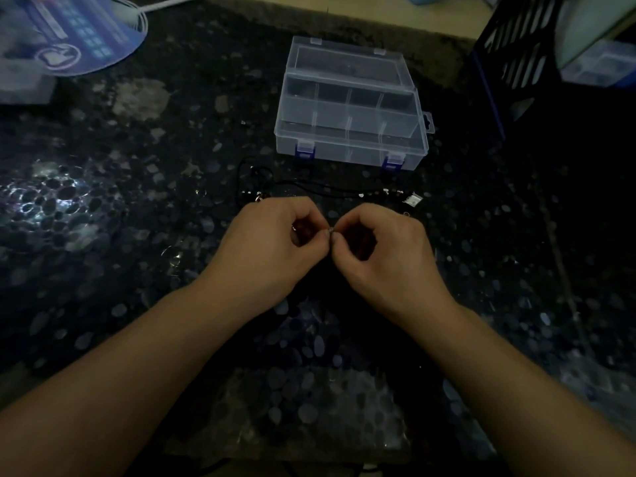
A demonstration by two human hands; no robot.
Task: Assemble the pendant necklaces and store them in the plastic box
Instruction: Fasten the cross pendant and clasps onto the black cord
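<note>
Where fingers point(325, 235) meet, tiny clasp point(331, 231).

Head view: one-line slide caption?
Left hand and right hand pinch a small metal piece before the open plastic box.

Clear plastic box point(351, 108), lid raised at the rear, divided into compartments, two blue latches at the front; set on the far middle of the table. Black cord point(320, 187) with beads laid nearer, just before the box, running left to right. Small silver piece point(331, 231) is pinched between both hands' fingertips.
</note>
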